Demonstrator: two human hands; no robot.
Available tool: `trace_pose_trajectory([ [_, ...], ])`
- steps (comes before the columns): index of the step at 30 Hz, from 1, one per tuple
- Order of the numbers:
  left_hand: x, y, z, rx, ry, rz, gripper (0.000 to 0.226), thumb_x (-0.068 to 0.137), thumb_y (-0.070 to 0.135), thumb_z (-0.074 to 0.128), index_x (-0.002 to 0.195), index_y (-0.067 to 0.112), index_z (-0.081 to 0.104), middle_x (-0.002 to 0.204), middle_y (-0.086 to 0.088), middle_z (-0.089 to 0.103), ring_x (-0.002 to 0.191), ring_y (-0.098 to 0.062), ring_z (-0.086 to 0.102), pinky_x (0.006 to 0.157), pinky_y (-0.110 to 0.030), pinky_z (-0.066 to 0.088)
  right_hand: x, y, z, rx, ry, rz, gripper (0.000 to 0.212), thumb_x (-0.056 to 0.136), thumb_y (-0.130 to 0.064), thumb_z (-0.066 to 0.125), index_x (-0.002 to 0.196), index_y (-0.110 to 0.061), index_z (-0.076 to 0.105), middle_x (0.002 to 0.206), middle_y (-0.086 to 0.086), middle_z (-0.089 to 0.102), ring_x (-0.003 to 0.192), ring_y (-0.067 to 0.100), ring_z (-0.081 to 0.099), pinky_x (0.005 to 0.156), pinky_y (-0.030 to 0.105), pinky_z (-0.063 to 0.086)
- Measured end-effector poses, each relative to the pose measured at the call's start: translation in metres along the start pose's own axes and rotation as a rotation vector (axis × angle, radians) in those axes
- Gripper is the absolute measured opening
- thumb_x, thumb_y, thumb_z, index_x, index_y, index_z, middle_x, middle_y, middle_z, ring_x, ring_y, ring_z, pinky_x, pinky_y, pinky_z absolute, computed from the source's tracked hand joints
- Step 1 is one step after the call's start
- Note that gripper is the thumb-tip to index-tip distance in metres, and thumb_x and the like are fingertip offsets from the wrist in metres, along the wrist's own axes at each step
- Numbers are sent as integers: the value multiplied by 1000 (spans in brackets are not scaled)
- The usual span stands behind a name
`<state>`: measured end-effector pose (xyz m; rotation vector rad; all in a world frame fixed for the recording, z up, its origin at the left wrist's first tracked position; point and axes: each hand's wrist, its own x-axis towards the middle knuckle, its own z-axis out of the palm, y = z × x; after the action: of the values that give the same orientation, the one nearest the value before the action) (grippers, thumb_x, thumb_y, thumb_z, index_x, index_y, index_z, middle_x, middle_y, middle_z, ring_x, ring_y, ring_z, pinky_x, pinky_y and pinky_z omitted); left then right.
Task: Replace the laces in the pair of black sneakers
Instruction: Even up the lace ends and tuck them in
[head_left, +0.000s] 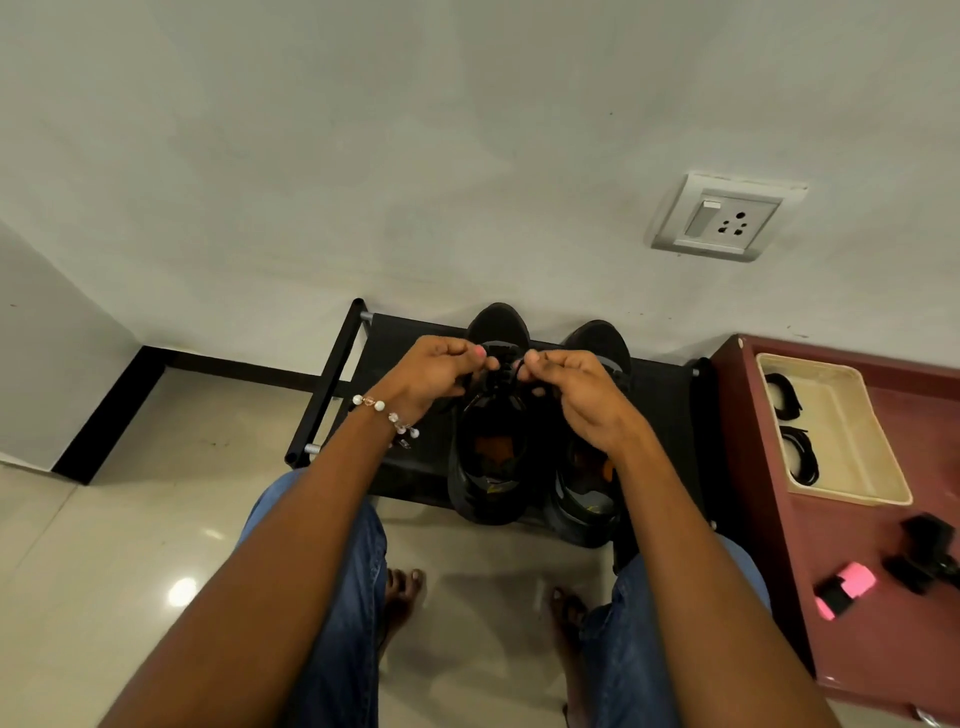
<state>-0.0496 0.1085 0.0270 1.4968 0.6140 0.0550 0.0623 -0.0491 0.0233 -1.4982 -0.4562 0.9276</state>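
Two black sneakers stand side by side on a low black rack (665, 410), toes toward the wall. My left hand (434, 371) and my right hand (576, 389) meet over the laced part of the left sneaker (491, 467). Each hand pinches a piece of its black lace (501, 371) between thumb and fingers. My right wrist covers part of the right sneaker (597, 343). Two coiled black laces (800, 454) lie in a cream tray (841, 415) on the right.
A maroon cabinet (857, 597) stands right of the rack and carries the tray, a pink and black object (841, 590) and a black object (924, 553). A wall socket (722, 218) is above. My knees and bare feet are on the glossy tiled floor (130, 545).
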Motion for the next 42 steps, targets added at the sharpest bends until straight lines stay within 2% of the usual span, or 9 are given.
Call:
trace_pose_trajectory([
  [6,9,-5,11,-231,150,58,18,97,7,53,103,0,68,94,-9,71,84,-12,68,67,-16,53,10,10,18,465,148,-51,20,100,-11,49,94,-3,67,88,9,73,84,20,70,83,32,56],
  [11,14,-15,19,-236,171,133,20,94,-5,53,101,3,69,93,-8,72,83,-14,68,78,-22,55,17,18,25,485,229,-42,24,99,4,44,105,-2,66,92,7,71,81,14,66,77,23,56],
  [16,15,-18,28,-218,232,171,24,93,-6,53,112,-1,67,93,-6,72,79,-10,67,73,-18,55,18,25,32,526,269,-95,24,96,6,49,114,2,64,95,10,72,78,15,66,70,23,55],
  [20,15,-17,28,-241,253,174,21,93,-1,57,112,-2,65,84,-9,70,64,-9,63,64,-20,55,20,27,34,636,360,-91,14,90,5,60,104,2,62,77,14,70,70,21,65,61,24,54],
  [26,12,-16,30,-255,250,99,20,89,6,65,106,2,57,79,-11,71,58,-11,64,51,-19,47,23,30,37,691,455,-9,3,87,3,66,90,2,66,80,15,70,70,21,66,67,30,57],
  [29,14,-18,32,-222,187,107,6,88,6,66,91,2,66,76,-11,72,61,-13,64,54,-18,47,21,27,37,613,431,-14,4,86,1,67,89,1,68,77,12,70,67,19,67,68,32,59],
  [34,19,-19,27,-262,208,3,35,82,15,74,112,3,60,79,-10,72,61,-12,64,57,-21,48,19,21,32,415,272,-18,10,90,4,60,91,0,69,68,7,69,61,14,63,63,24,57],
  [38,19,-21,25,-308,235,6,11,83,15,73,91,7,72,69,-4,70,57,-9,61,58,-22,48,19,15,23,233,127,-13,22,90,12,54,93,-3,70,73,6,70,70,14,62,73,23,53],
  [42,16,-20,26,-320,287,23,19,81,17,74,96,5,74,74,-8,71,59,-11,62,55,-22,50,14,10,23,241,59,-38,12,88,5,61,91,0,71,73,9,71,64,11,64,71,23,53],
])
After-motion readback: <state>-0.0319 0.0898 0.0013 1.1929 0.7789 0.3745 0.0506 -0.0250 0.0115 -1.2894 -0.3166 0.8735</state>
